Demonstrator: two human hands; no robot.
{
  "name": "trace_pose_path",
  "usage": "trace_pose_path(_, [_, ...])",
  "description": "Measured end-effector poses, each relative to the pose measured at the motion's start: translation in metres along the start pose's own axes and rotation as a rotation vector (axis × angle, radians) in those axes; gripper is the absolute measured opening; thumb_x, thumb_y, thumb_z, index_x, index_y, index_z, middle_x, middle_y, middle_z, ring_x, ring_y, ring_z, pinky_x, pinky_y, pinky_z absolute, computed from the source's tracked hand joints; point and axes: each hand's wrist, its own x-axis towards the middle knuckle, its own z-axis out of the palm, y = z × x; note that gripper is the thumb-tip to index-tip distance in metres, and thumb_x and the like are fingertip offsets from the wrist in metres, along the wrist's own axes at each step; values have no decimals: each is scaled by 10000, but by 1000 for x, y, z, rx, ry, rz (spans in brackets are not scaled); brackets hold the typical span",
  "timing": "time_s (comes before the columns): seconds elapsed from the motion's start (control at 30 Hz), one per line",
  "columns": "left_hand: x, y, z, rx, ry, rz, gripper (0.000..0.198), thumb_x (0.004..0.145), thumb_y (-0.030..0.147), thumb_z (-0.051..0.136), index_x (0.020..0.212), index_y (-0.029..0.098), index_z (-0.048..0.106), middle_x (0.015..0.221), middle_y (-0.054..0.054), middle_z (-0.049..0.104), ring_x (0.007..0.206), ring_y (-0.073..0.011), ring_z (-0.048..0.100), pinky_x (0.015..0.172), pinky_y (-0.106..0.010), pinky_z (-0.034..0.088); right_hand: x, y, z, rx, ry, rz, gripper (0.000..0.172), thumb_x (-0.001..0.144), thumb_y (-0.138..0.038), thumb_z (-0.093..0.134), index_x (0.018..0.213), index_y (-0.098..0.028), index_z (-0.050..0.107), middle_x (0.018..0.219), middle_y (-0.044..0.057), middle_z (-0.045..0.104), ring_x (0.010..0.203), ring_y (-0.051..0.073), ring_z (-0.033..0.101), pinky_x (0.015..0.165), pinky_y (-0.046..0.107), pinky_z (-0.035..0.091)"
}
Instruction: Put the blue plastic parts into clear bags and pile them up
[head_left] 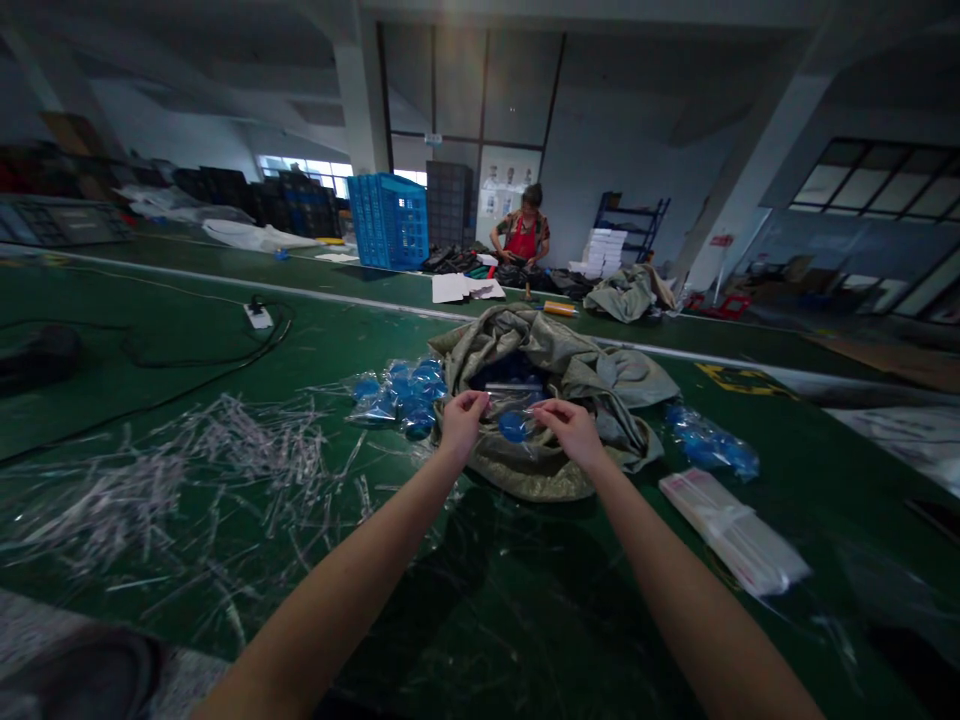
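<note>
A small clear plastic bag with a round blue piece (514, 427) inside is stretched between my two hands. My left hand (463, 420) pinches its left side near the top, and my right hand (571, 430) pinches the right side. Just behind them a large grey-green woven sack (555, 482) lies with its mouth rolled open, dark blue pieces showing inside. Bagged blue pieces (409, 390) are heaped against the sack's left side. More bagged blue pieces (712, 440) lie to its right. What the blue pieces are, I cannot tell.
Thin clear plastic strips (255, 440) litter the green table on the left. A stack of flat clear bags (735, 530) lies at the right. Farther back are a power strip (258, 316), a blue crate (386, 222) and a person in a red apron (523, 238) at another table.
</note>
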Motion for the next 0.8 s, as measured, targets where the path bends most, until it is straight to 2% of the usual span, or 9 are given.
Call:
trace_pose_path(0.13, [0,-3,4,132,59,-107,158,749,279,631,745,121,637,683,-34,634,629,-132,560,655,-262,447,-5,3,17,79,90,63,230,717,-404,661,693,-175,665,757,43,702,678,179,630,602,287,512])
trace_pose_path(0.23, [-10,5,7,214,129,-73,132,723,245,671,776,128,642,742,-53,656,699,-153,585,708,-279,449,-6,2,27,-39,190,65,199,741,-371,615,668,-187,628,745,44,691,642,189,620,551,297,513])
trace_pose_path(0.27, [-15,10,8,231,107,-56,146,730,260,674,797,133,651,771,-59,667,724,-158,595,723,-280,451,-6,0,29,-118,212,33,181,745,-344,603,654,-189,620,757,47,692,650,190,620,570,303,515])
trace_pose_path(0.33, [-27,19,14,212,-28,-61,197,762,311,656,853,138,681,840,-77,695,764,-170,619,722,-278,462,-7,-4,33,-280,221,-65,151,749,-284,583,635,-191,615,778,54,696,694,194,625,657,317,514])
trace_pose_path(0.4, [-37,28,19,138,-173,-128,255,787,348,635,915,139,705,909,-90,714,793,-178,636,704,-270,474,-8,-10,35,-384,177,-164,134,752,-226,565,642,-190,631,798,62,703,762,202,635,749,328,498])
trace_pose_path(0.47, [-42,31,23,67,-215,-191,274,783,348,643,936,133,720,930,-92,724,798,-180,641,690,-259,481,-9,-14,37,-425,98,-224,139,749,-167,546,685,-187,668,839,70,717,828,207,643,808,328,483])
trace_pose_path(0.57, [-42,26,23,8,-174,-233,259,774,329,653,893,113,732,880,-92,730,766,-171,640,663,-240,483,-10,-17,39,-413,-50,-241,200,750,-126,535,782,-186,723,918,69,734,893,206,654,847,320,477])
trace_pose_path(0.67, [-39,14,19,-40,-137,-292,262,788,337,636,859,102,727,807,-91,721,707,-159,633,611,-227,478,-10,-17,36,-345,-185,-201,212,788,-173,544,826,-191,752,950,55,746,886,208,671,848,322,485])
trace_pose_path(0.8, [-38,0,16,-65,-122,-337,280,792,369,631,871,113,713,776,-77,704,660,-154,622,552,-226,474,-11,-15,31,-288,-253,-157,223,798,-191,548,841,-200,767,973,41,749,898,214,683,861,329,490])
